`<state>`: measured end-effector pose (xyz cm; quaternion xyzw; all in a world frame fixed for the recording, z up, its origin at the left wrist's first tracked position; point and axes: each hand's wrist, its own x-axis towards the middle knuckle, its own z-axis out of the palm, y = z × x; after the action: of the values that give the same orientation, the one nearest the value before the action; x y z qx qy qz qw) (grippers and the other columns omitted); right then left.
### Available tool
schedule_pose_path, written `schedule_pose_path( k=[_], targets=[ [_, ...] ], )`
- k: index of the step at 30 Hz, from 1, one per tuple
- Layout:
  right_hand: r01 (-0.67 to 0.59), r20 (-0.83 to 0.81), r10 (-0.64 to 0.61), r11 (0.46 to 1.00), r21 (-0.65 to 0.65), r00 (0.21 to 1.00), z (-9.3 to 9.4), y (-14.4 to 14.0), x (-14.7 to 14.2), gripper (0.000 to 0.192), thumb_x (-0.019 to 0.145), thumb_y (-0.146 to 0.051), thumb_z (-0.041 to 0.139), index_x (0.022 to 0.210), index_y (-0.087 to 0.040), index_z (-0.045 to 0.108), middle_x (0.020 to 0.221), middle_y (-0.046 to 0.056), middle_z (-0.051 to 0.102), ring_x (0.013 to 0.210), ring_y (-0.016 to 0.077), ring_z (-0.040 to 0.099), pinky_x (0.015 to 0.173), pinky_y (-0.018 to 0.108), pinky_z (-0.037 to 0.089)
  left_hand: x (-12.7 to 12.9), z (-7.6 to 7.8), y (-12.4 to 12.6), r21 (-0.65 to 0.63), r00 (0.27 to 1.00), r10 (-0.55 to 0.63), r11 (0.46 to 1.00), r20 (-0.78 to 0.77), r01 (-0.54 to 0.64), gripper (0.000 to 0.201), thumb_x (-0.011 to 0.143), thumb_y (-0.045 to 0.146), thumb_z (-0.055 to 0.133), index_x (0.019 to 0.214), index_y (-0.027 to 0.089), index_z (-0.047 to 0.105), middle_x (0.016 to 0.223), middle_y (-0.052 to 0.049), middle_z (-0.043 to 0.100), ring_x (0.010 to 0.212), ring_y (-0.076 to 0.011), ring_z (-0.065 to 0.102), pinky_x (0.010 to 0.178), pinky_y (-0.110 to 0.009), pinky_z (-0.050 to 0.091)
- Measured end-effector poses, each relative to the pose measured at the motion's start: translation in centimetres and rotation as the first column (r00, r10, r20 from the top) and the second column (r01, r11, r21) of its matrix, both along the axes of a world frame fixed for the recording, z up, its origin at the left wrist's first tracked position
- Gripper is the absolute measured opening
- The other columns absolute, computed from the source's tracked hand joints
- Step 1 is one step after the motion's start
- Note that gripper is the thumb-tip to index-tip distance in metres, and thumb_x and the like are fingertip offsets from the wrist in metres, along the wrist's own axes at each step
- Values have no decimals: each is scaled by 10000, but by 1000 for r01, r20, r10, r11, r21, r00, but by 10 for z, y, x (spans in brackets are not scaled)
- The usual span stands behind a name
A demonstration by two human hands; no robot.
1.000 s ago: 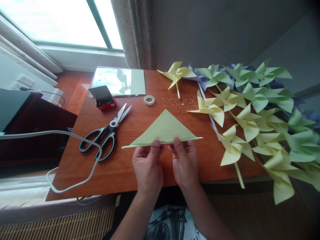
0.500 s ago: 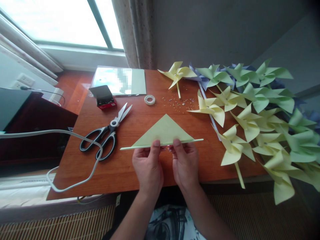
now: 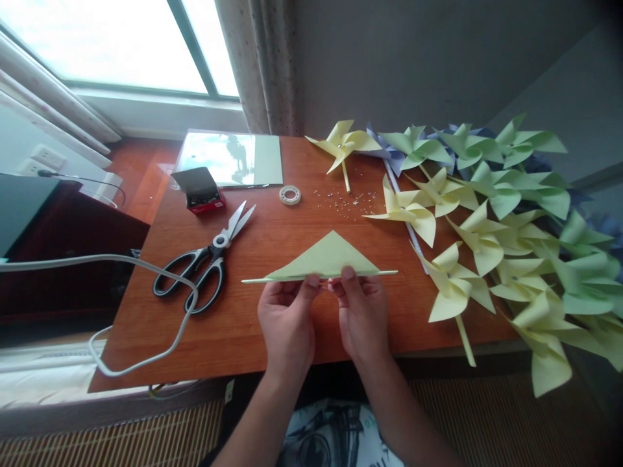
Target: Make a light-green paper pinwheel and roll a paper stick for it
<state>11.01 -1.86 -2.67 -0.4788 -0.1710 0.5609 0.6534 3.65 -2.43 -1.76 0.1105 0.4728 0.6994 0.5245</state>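
Note:
Between my two hands is a pale green sheet of paper (image 3: 331, 253), its near edge rolled into a thin tube that sticks out at both sides. The rest of the sheet stands up as a triangle with its point away from me. My left hand (image 3: 288, 318) pinches the rolled edge left of the middle, thumb on top. My right hand (image 3: 363, 311) grips it right of the middle, the thumb lying on the paper. The fingers beneath the roll are partly hidden.
Scissors (image 3: 214, 253) lie partly open on the wooden table (image 3: 233, 344), with a white cable (image 3: 146, 259) crossing their handles. Behind are a small open box (image 3: 200, 191), a tape roll (image 3: 290, 195) and a sheet pack (image 3: 267, 159). Several paper pinwheels (image 3: 457, 279) crowd the right side.
The roll has moved slightly away from me, and the triangle of unrolled paper has become lower. My left thumb has shifted toward the middle.

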Motion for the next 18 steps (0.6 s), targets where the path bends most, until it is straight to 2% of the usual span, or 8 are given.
schedule_pose_path(
  k=[4,8,13,18],
  targets=[
    [-84,-10,85,994,65,996,2,-1,0,209,719,-316,888,790,-196,732,729,-9,727,644,126,620,639,259,529,-1,1,2,-6,999,33,999,5,-33,292,622,227,951,810,172,734,784,-4,775,738,-126,727,744,-223,588],
    [-105,-15,108,987,117,994,0,-1,-1,145,749,-244,874,824,-212,754,755,-21,747,680,126,657,675,259,550,-2,-1,2,12,999,38,999,-14,-38,273,660,236,936,849,182,745,821,-2,775,787,-121,726,776,-209,576],
    [-80,2,80,993,92,997,-3,-1,0,142,771,-258,868,841,-203,758,776,-20,776,665,114,669,686,250,549,-2,-4,0,52,997,-52,997,-64,55,197,752,252,880,870,177,741,832,-6,761,788,-120,708,779,-214,573],
    [-48,16,47,997,58,999,-2,1,3,176,769,-293,868,853,-194,749,785,-13,779,678,127,685,730,274,563,-1,-5,-3,61,990,-121,990,-74,125,239,723,217,898,908,175,753,879,-28,785,807,-141,731,810,-239,577]
  ],
)
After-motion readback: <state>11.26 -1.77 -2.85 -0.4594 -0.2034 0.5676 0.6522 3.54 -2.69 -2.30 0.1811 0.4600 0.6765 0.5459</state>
